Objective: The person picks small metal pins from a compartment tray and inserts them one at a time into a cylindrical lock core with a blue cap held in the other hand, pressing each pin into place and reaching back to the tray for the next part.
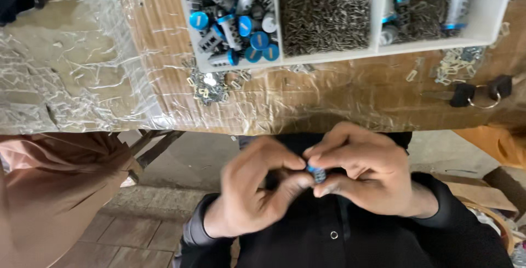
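1. Table [329,103] runs across the top of the view, covered w/ brown cardboard and crinkled clear plastic wrap [71,70]; bare floor [131,229] shows below its near edge.
2. White tray [496,10] w/ three compartments sits at the table's far edge, right of centre.
3. Tray's left compartment: grey cylinders w/ blue caps [241,21], piled loosely.
4. Middle compartment: heap of small metal clips [326,10]. Right compartment: more clips plus a few blue-capped cylinders.
5. Loose clips [211,84] lie on the wrap just in front of the tray's left corner; another scatter [457,62] by its right corner.
6. Keys [476,93] w/ black heads on a ring rest near the table's right edge.
7. Left hand [255,188] is below the table's near edge, over the lap: fingers curled in, thumb and forefinger pinched toward a small part [316,173].
8. Right hand [364,172] meets it, fingers bent, thumb and fingertips closed on the same part.
9. Part is grey w/ a blue end, held between both hands' fingertips, off the table; blurred, so detail can't be told.
10. Both arms in black sleeves [466,229]; black garment behind the hands.
11. Brown cloth [60,186] at left, below the table edge; can't tell what it belongs to.
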